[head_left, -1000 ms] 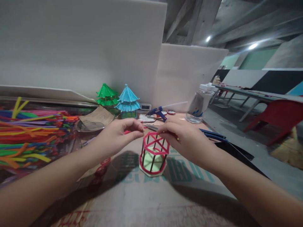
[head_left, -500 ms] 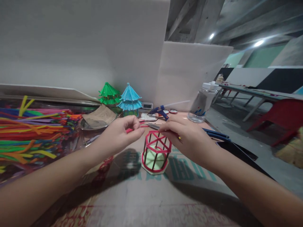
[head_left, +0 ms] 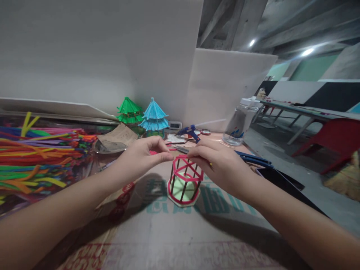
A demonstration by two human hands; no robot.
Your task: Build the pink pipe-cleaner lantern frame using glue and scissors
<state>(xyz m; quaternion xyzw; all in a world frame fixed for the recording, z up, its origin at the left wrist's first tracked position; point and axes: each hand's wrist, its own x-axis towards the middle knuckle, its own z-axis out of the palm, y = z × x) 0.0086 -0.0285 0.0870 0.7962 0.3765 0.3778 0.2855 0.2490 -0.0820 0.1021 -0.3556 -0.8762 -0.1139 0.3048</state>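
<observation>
A small open pavilion frame (head_left: 185,180), with pink hexagonal rings at top and bottom and several dark posts, stands upright on a pale green octagonal base (head_left: 180,189). My right hand (head_left: 218,159) is closed in a pinch at the back right of its top ring, which the fingers partly cover. A tiny yellow bit shows by that hand's fingers. My left hand (head_left: 149,152) is closed, thumb tip against the forefinger, right beside the ring's upper left edge. Whatever is in the left pinch is hidden.
Coloured pipe cleaners (head_left: 42,153) are heaped at left beside a bowl (head_left: 109,147). Behind are green (head_left: 128,110) and blue (head_left: 153,116) model pavilions, a glue gun (head_left: 189,130) and a water bottle (head_left: 237,122). Blue-handled pliers (head_left: 254,159) and a black phone-like object (head_left: 281,183) lie at right.
My left hand has moved slightly right, its thumb tip now close against the frame's top ring. My right hand has shifted a little left. The frame stays in about the same place.
</observation>
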